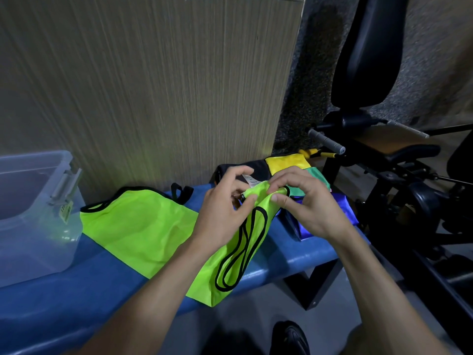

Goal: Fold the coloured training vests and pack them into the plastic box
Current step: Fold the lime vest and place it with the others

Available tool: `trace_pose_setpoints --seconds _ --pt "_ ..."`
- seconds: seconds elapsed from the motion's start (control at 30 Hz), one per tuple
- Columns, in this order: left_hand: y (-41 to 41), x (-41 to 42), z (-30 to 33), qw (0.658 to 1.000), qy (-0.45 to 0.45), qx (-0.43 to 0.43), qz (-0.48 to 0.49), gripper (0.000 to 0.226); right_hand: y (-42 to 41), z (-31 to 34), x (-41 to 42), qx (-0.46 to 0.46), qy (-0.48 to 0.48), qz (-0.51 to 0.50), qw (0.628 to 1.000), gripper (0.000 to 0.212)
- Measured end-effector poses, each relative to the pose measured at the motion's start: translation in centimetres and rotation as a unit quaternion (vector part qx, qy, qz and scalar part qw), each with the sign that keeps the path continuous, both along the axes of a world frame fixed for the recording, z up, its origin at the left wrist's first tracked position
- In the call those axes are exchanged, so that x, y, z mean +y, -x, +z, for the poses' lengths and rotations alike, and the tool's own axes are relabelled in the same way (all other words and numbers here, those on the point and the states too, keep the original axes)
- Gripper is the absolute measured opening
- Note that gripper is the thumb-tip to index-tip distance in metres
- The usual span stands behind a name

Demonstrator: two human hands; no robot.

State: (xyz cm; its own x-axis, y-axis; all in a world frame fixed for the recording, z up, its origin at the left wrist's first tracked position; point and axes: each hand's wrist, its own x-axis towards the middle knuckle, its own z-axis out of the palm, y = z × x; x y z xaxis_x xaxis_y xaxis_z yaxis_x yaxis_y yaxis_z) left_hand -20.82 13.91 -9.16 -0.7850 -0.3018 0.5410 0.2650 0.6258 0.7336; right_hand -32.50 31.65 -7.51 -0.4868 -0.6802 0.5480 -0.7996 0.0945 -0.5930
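Note:
A neon green training vest (pixel 143 226) with black trim lies partly spread on the blue bench (pixel 302 254), one end lifted. My left hand (pixel 225 213) and my right hand (pixel 307 203) both pinch that lifted end of the vest, close together above the bench. A loop of black-edged fabric hangs below my hands. The clear plastic box (pixel 35 213) stands open on the bench at the far left. A pile of other vests, yellow (pixel 286 162), green (pixel 318 175) and blue (pixel 307 221), lies behind my right hand.
A wood-grain panel (pixel 153 85) rises right behind the bench. Black gym equipment with padded rests and grey handles (pixel 327 142) crowds the right side. My dark shoe (pixel 289 339) is on the floor below the bench's front edge.

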Motion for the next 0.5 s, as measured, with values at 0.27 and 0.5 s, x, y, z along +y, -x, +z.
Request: trace_pose_setpoints --seconds 0.27,0.5 --pt "0.50 0.11 -0.47 0.999 0.030 0.018 0.033 0.011 -0.07 -0.03 -0.49 0.052 -0.011 -0.005 0.999 0.005" --pt "0.43 0.60 -0.02 0.998 0.036 0.026 0.041 0.004 -0.19 0.03 -0.62 0.035 -0.004 0.006 0.999 0.006"
